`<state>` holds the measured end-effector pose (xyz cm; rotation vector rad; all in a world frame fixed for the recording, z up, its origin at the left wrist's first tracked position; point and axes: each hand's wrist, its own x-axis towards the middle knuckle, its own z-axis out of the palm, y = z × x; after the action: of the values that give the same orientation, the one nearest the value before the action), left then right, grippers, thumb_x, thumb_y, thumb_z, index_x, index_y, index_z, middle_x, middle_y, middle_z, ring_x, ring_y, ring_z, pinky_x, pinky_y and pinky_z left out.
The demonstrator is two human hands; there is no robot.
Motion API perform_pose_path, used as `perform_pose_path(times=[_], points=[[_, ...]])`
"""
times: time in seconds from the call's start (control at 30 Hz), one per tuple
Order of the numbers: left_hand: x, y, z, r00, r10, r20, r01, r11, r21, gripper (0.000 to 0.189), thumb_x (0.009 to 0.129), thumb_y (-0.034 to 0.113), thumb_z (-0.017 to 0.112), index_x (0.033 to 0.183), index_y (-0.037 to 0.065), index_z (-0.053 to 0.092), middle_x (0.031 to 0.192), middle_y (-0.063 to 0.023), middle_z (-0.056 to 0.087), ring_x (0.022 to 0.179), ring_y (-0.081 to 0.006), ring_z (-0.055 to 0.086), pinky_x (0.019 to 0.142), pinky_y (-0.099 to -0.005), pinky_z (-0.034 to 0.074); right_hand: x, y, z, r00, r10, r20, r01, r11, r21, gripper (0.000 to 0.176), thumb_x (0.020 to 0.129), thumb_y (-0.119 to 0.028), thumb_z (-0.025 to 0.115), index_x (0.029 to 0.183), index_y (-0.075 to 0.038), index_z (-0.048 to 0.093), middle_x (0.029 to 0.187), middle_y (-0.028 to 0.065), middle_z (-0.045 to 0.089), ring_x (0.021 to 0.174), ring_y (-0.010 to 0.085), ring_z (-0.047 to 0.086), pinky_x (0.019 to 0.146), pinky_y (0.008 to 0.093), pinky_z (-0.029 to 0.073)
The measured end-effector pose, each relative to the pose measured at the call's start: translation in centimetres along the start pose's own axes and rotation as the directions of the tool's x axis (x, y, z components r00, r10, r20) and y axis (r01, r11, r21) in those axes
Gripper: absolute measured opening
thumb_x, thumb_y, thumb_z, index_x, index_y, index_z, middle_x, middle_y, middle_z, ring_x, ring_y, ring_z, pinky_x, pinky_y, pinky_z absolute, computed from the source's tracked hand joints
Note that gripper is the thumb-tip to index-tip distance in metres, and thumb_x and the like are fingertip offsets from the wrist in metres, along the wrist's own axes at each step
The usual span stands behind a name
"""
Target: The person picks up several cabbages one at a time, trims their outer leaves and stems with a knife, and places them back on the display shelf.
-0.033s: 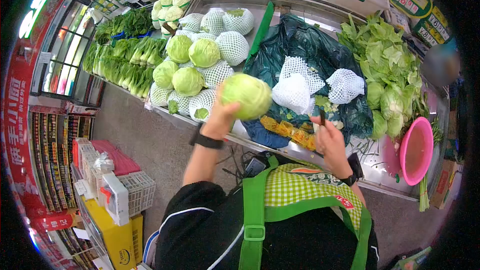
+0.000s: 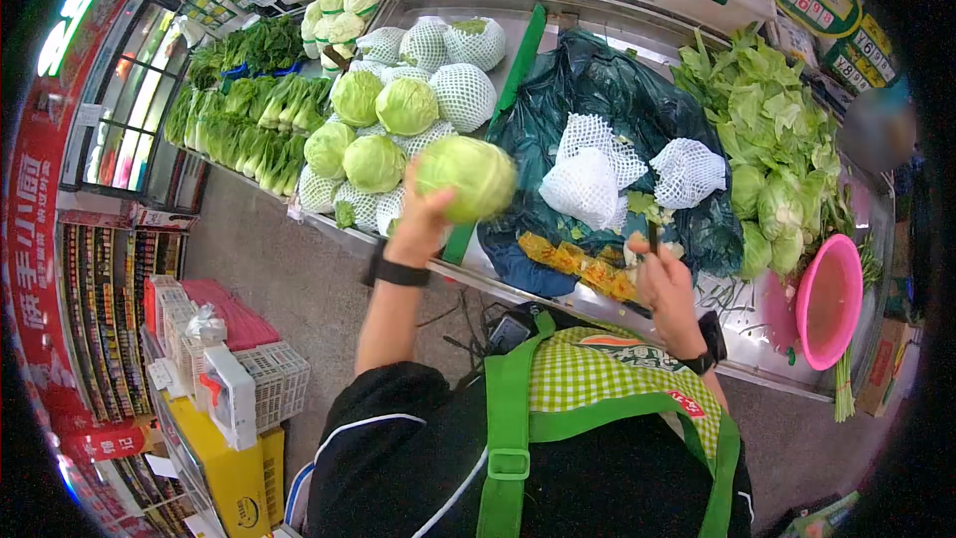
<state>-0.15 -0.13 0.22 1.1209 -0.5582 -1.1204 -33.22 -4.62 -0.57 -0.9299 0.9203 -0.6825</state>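
A green cabbage (image 2: 466,177) is gripped in my left hand (image 2: 423,224), above the metal counter's front edge. My right hand (image 2: 665,284) is wrapped round the dark handle of a tool (image 2: 653,237), which looks like a knife; its blade cannot be made out. Beyond my hands, white foam nets (image 2: 583,184) and another net-covered item (image 2: 688,172) lie on dark green plastic (image 2: 558,70). Leaf scraps (image 2: 647,209) lie near my right hand. Left of the held cabbage is a pile of cabbages (image 2: 406,106), some bare and some in white foam nets.
A green divider (image 2: 523,55) crosses the metal counter. Leafy lettuce (image 2: 772,120) and a pink basin (image 2: 830,301) are on the right. Bundled greens (image 2: 239,134) lie at the left. A white crate (image 2: 274,379) stands at the lower left. A person's blurred head (image 2: 881,130) is at the right.
My left hand has moved left with the cabbage, nearer the pile. My right hand has shifted slightly right and down with the tool.
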Motion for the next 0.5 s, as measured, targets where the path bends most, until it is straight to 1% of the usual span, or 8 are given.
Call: perform_pose_path(times=[0.03,0.07,0.1,0.17,0.27,0.4,0.47,0.5], points=[[0.7,1.8,-0.3,0.985,-0.001,-0.172,0.011,0.998,0.054,0.084,0.066,0.012,0.068,0.132,0.01,0.017,0.12,-0.013,0.039,0.107,-0.028,0.045,0.082,-0.0452,0.046,-0.4,0.2,-1.3,0.994,0.084,-0.07,-0.08,0.995,0.067,0.023,0.092,-0.017,0.04,0.101,0.001,0.051,0.052,-0.0071,0.027,0.041,0.0021,0.024,0.038,0.019,0.02],[3.1,3.3,-2.0,0.971,0.09,-0.223,-0.048,0.981,0.187,0.082,0.068,0.014,0.068,0.132,0.011,0.017,0.117,-0.0144,0.042,0.1,-0.0291,0.05,0.074,-0.0452,0.05,0.0,0.5,-2.0,0.985,0.063,-0.161,-0.057,0.997,0.044,0.02,0.09,-0.018,0.044,0.097,-0.002,0.055,0.054,-0.0091,0.032,0.044,0.0005,0.027,0.04,0.0182,0.019],[4.8,4.6,-3.6,0.93,0.111,-0.351,-0.013,0.963,0.27,0.079,0.069,0.015,0.067,0.131,0.012,0.018,0.116,-0.0151,0.043,0.096,-0.0291,0.052,0.068,-0.0444,0.051,-0.4,1.3,-3.2,0.98,0.062,-0.192,-0.049,0.996,0.071,0.019,0.09,-0.018,0.045,0.095,-0.002,0.055,0.053,-0.0089,0.032,0.043,0.0006,0.027,0.039,0.0185,0.019],[7.2,6.8,-5.6,0.86,0.201,-0.469,0.039,0.891,0.452,0.082,0.067,0.022,0.071,0.13,0.012,0.019,0.118,-0.014,0.042,0.095,-0.0276,0.051,0.06,-0.0418,0.048,-1.5,3.0,-5.3,0.973,0.069,-0.22,-0.048,0.994,0.101,0.019,0.09,-0.019,0.046,0.093,-0.003,0.055,0.052,-0.0087,0.031,0.042,0.0007,0.027,0.038,0.0187,0.019],[11.2,8.2,-9.0,0.744,0.195,-0.639,0.159,0.877,0.453,0.097,0.058,0.03,0.078,0.132,0.014,0.017,0.121,-0.0143,0.04,0.105,-0.0299,0.045,0.064,-0.0524,0.044,-2.5,4.7,-6.7,0.939,0.167,-0.302,-0.157,0.986,0.057,0.017,0.091,-0.02,0.044,0.091,-0.005,0.052,0.049,-0.0071,0.028,0.037,0.0026,0.024,0.035,0.0195,0.017],[15.5,6.7,-12.9,0.675,0.259,-0.691,0.282,0.775,0.566,0.098,0.06,0.04,0.075,0.135,0.015,0.017,0.125,-0.0179,0.038,0.11,-0.0349,0.041,0.075,-0.0541,0.042,-3.1,5.8,-7.1,0.929,0.208,-0.307,-0.185,0.977,0.103,0.017,0.091,-0.02,0.043,0.088,-0.005,0.051,0.048,-0.0061,0.029,0.036,0.0032,0.024,0.033,0.0203,0.017],[17.9,5.7,-15.0,0.641,0.377,-0.669,0.49,0.471,0.734,0.098,0.06,0.052,0.069,0.136,0.014,0.02,0.129,-0.0218,0.035,0.114,-0.0416,0.036,0.088,-0.0506,0.036,-3.2,5.6,-6.7,0.925,0.234,-0.301,-0.194,0.969,0.155,0.017,0.091,-0.02,0.044,0.089,-0.005,0.051,0.048,-0.0061,0.03,0.036,0.0032,0.025,0.034,0.0199,0.017],[19.4,4.2,-17.4,0.627,0.461,-0.628,0.442,0.453,0.774,0.097,0.061,0.059,0.064,0.135,0.012,0.024,0.129,-0.024,0.036,0.115,-0.0439,0.035,0.095,-0.0434,0.032,-3.3,5.5,-6.6,0.924,0.226,-0.307,-0.183,0.969,0.164,0.016,0.09,-0.02,0.045,0.09,-0.006,0.052,0.049,-0.007,0.03,0.038,0.0027,0.026,0.035,0.0197,0.018]])
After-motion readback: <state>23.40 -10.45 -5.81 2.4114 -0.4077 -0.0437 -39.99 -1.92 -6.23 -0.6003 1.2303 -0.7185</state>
